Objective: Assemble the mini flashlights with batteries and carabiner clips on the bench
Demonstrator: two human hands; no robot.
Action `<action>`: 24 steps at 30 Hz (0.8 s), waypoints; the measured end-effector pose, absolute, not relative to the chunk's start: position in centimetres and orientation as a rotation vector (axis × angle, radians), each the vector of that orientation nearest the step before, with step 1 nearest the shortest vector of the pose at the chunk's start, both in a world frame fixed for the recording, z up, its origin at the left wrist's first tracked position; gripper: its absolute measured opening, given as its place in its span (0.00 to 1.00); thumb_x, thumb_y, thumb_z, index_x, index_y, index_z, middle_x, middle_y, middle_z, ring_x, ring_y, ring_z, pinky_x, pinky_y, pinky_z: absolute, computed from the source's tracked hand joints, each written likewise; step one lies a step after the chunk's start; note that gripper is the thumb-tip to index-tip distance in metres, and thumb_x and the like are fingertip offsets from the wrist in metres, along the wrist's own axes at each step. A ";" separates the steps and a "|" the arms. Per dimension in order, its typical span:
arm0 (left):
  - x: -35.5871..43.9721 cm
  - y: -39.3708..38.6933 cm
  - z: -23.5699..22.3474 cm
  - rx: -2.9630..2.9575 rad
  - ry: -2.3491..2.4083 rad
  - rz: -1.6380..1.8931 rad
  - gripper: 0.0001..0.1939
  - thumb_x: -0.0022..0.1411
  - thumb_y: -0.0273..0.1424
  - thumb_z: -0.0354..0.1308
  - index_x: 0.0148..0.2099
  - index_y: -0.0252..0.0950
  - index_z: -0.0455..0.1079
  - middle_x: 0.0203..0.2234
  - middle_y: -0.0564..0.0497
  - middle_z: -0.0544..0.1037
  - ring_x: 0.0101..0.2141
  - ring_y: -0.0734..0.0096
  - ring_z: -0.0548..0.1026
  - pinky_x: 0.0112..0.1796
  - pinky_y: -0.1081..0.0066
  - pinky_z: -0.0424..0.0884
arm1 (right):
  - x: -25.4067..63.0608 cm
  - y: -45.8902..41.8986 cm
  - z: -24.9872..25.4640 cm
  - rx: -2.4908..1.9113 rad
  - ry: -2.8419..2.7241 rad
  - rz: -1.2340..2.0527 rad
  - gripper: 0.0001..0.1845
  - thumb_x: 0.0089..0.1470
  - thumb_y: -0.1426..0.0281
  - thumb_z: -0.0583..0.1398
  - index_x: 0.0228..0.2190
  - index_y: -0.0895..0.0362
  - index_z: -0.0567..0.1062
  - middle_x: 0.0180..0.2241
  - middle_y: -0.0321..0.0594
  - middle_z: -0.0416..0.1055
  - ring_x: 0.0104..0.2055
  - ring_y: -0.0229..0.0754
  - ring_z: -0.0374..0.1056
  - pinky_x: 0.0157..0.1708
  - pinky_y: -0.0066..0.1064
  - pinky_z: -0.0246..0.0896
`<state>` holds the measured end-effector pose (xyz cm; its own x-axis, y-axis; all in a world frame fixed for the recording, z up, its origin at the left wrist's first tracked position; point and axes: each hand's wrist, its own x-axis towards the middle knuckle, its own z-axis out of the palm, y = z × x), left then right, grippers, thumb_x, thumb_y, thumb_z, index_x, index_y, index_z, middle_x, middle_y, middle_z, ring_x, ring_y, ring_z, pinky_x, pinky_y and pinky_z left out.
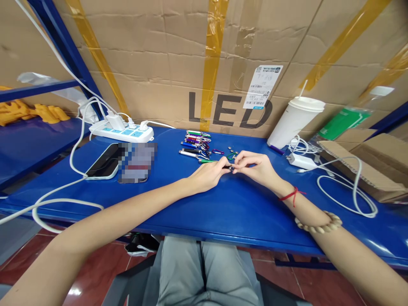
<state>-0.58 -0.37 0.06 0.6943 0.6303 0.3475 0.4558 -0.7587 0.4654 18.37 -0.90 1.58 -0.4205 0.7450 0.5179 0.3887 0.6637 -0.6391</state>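
Note:
My left hand (208, 175) is closed around a small dark-ended cylinder (231, 169), mostly hidden by the fingers, just above the blue table (178, 208). The fingertips of my right hand (256, 168) pinch together at the end of that cylinder; whether they grip it or a tiny part on it cannot be made out. Beyond my left hand lies a row of slim keychain flashlights (195, 142) in several colours, with clips. A green one (205, 161) shows right behind my knuckles. Loose purple (218, 151) and green carabiner clips (232, 156) lie near small round pieces.
On the left are two phones (103, 161) and a white power strip (127, 132) with cables. To the right stand a white cup (295, 121), a charger (302, 161) with its cable, a green-labelled bottle (344, 121) and an open cardboard box (379, 161). A large carton (165, 63) backs the table.

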 end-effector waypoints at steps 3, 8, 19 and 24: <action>-0.5 -0.3 -0.1 2.579 0.837 0.729 0.02 0.64 0.27 0.43 0.39 0.36 0.56 0.40 0.45 0.75 0.39 0.64 0.75 0.36 0.69 0.69 | 18.5 -0.8 1.7 -0.847 -2.077 0.515 0.14 0.45 0.59 0.62 0.18 0.55 0.77 0.23 0.39 0.67 0.25 0.36 0.63 0.26 0.31 0.59; -0.5 0.0 -0.6 2.600 0.813 0.800 0.03 0.65 0.27 0.43 0.39 0.37 0.56 0.41 0.46 0.75 0.40 0.66 0.75 0.37 0.71 0.68 | 18.4 -0.8 1.7 -0.820 -2.073 0.491 0.15 0.45 0.59 0.63 0.16 0.56 0.75 0.22 0.38 0.65 0.24 0.36 0.61 0.26 0.31 0.58; -0.4 0.2 -0.8 2.624 0.840 0.863 0.02 0.64 0.28 0.46 0.38 0.36 0.59 0.39 0.47 0.76 0.39 0.67 0.75 0.36 0.72 0.69 | 18.3 -0.8 1.4 -0.927 -1.987 0.564 0.22 0.36 0.52 0.65 0.12 0.57 0.69 0.21 0.38 0.63 0.24 0.35 0.58 0.20 0.28 0.53; -0.3 0.3 -0.9 2.637 0.837 0.885 0.03 0.64 0.28 0.47 0.38 0.35 0.60 0.38 0.48 0.76 0.38 0.69 0.75 0.36 0.72 0.70 | 18.3 -0.8 1.4 -0.976 -1.982 0.576 0.24 0.37 0.50 0.64 0.12 0.57 0.68 0.22 0.38 0.63 0.24 0.35 0.58 0.20 0.28 0.52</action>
<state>-0.32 0.28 -0.93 0.6534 0.5873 0.4777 0.4445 -0.8084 0.3859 18.27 -0.76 1.37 -0.3516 0.8045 0.4787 0.4224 0.5927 -0.6858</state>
